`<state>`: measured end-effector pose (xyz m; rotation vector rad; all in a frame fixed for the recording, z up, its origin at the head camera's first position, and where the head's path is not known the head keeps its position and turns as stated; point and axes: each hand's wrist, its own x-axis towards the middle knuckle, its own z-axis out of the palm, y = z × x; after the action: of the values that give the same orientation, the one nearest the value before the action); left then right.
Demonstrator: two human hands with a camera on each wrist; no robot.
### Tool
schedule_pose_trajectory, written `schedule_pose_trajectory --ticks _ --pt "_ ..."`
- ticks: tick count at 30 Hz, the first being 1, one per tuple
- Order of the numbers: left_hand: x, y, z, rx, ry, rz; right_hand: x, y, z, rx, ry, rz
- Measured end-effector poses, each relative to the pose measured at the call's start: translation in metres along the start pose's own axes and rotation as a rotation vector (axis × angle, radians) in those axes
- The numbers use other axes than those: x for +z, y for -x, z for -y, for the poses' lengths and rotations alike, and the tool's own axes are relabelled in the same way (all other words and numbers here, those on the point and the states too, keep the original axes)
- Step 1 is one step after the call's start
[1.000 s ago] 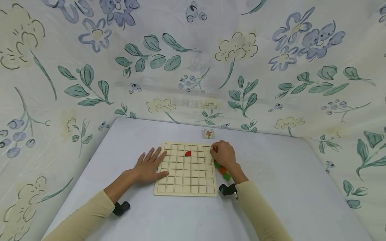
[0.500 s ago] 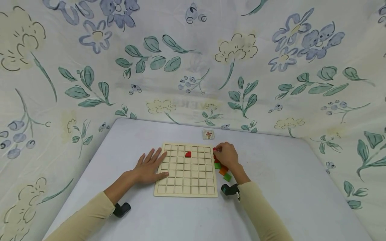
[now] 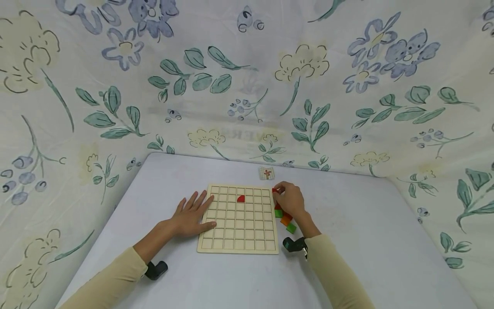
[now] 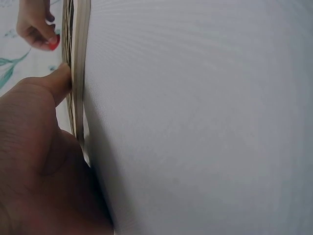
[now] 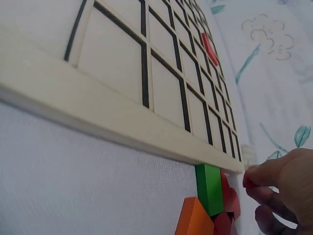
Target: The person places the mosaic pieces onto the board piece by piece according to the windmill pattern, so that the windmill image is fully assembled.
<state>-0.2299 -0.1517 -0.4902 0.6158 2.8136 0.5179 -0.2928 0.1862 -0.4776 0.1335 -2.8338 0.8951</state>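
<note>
My left hand [image 3: 189, 218] lies flat with fingers spread, its fingertips and thumb over the left edge of a pale wooden grid board [image 3: 239, 234]. One red quarter-circle tile [image 3: 241, 198] sits in a cell of the board's second row. Beyond the board's upper right corner, my right hand [image 3: 291, 201] pinches a small red tile [image 5: 247, 183] between thumb and fingertips. Below that hand, loose pieces lie along the board's right edge: a green block [image 5: 210, 188], an orange block [image 5: 195, 218] and several red ones [image 5: 230, 196], partly hidden by the hand in the head view.
Behind the board lies a small card [image 3: 266, 173] with a grid and a red flower-like figure. Another green block [image 3: 291, 228] is nearest the right wrist's black camera [image 3: 293, 244]. A floral cloth [image 3: 247, 94] rises behind the white table [image 3: 366, 240].
My right hand has drawn slightly right, away from the board's corner, and the red tile at its fingertips shows more plainly. More of the loose pieces show below it. The left hand stays put.
</note>
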Motion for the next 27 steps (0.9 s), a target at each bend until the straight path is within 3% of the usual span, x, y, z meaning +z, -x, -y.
schedule_pose_trajectory --ticks 5,14,21,27 --pt "0.004 -0.001 0.004 0.003 0.018 -0.005 0.007 0.005 0.009 -0.079 -0.095 -0.021" --pt "0.021 -0.009 0.019 0.014 -0.005 -0.056 0.023 0.016 0.039 -0.199 -0.155 0.053" --pt "0.016 -0.006 0.015 0.014 0.012 -0.041 0.037 0.025 0.056 -0.281 -0.196 0.149" --pt "0.013 -0.004 0.011 0.018 0.030 -0.041 0.047 0.029 0.063 -0.309 -0.227 0.157"
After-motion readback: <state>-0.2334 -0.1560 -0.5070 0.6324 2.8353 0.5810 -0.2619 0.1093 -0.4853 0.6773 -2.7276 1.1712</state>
